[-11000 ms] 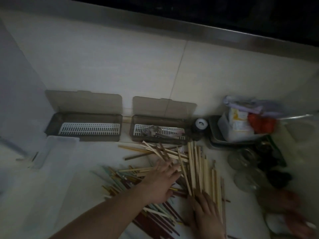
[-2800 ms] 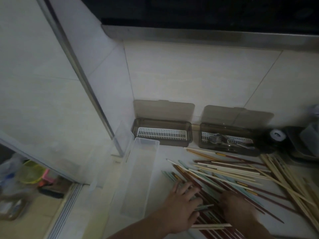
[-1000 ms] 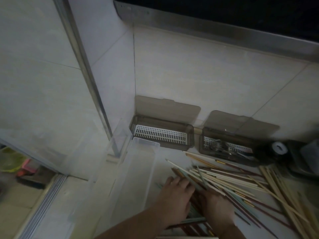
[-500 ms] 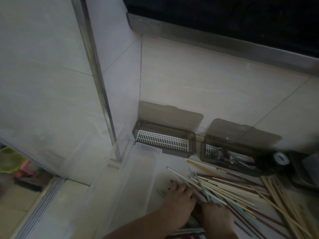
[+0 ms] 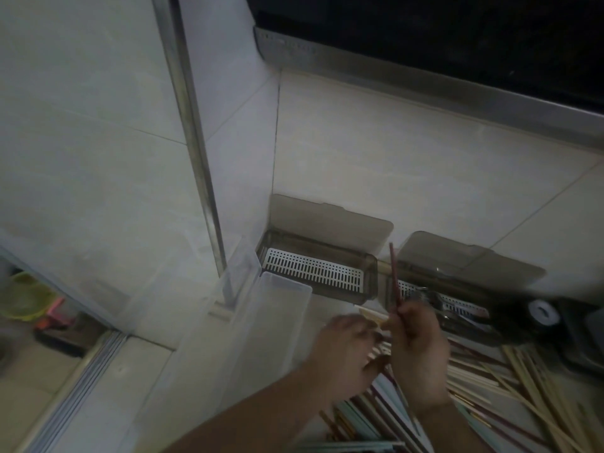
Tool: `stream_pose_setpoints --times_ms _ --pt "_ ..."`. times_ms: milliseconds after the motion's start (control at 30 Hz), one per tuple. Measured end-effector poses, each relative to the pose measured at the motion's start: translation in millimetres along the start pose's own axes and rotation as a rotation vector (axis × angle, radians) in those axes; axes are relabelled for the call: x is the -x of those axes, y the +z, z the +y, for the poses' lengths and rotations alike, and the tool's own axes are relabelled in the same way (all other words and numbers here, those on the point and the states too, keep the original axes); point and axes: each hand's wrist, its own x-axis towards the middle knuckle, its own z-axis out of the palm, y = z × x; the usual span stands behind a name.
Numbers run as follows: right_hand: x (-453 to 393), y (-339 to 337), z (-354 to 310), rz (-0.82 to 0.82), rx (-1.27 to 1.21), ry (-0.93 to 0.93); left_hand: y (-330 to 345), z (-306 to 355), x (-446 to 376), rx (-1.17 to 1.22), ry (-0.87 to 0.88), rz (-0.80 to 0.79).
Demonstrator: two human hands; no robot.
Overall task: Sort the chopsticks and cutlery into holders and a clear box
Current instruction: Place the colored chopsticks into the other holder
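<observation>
My right hand (image 5: 416,351) grips a dark red chopstick (image 5: 394,276) that points up and away above the pile of chopsticks (image 5: 510,387). My left hand (image 5: 343,351) hovers beside it, blurred, fingers loosely curled over the pile's left end; whether it holds anything I cannot tell. A long clear box (image 5: 261,322) lies left of the hands. Against the wall stand two smoky holders with raised lids: the left holder (image 5: 313,269) shows only its white grate, and the right holder (image 5: 457,305) contains metal cutlery.
A metal frame post (image 5: 196,152) meets the counter just left of the clear box. A dark round object with a white top (image 5: 542,313) sits right of the right holder. Below the counter at far left are a green basket (image 5: 23,299) and other items.
My right hand has risen off the pile holding a dark red chopstick upright. My left hand has lifted from the pile too. The camera has tilted up and left.
</observation>
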Motion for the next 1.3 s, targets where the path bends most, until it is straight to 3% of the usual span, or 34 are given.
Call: stream_pose_setpoints --times_ms 67,167,333,500,700,833,967,1067,1167,1300 --pt "-28.2 10.4 -4.0 -0.117 0.078 -0.045 -7.6 -23.1 0.8 -0.180 -0.138 -0.028" --pt "-67.8 22.5 -7.9 -0.332 0.543 -0.186 -24.1 -52.4 6.0 -0.207 -0.397 -0.219" --pt "-103.7 58.0 -8.8 -0.731 0.884 -0.371 -31.5 -60.3 5.1 -0.258 -0.461 -0.325" --pt "-110.7 93.2 6.5 -0.950 0.770 -0.315 -29.8 -61.1 -2.5 -0.278 -0.482 -0.332" --pt "-104.6 105.5 10.5 -1.049 0.486 -0.174 -27.9 -63.9 -1.4 -0.273 -0.485 -0.331" --pt "-102.1 103.9 16.3 -0.936 0.281 -0.053 -26.7 -63.5 -1.2 -0.252 -0.497 -0.300" --pt "-99.2 82.9 30.1 -0.556 0.300 -0.103 -26.3 -62.9 -0.4 -0.266 -0.496 -0.292" --pt "-84.9 58.1 53.5 -0.359 0.358 -0.194 -26.7 -62.1 -0.7 -0.264 -0.493 -0.280" --pt "-54.9 26.9 73.4 -0.154 0.338 -0.105 -26.8 -63.4 -0.7 -0.262 -0.489 -0.270" --pt "2.1 -6.8 97.2 -0.223 0.453 -0.200 -25.6 -62.5 -0.3 -0.275 -0.484 -0.279"
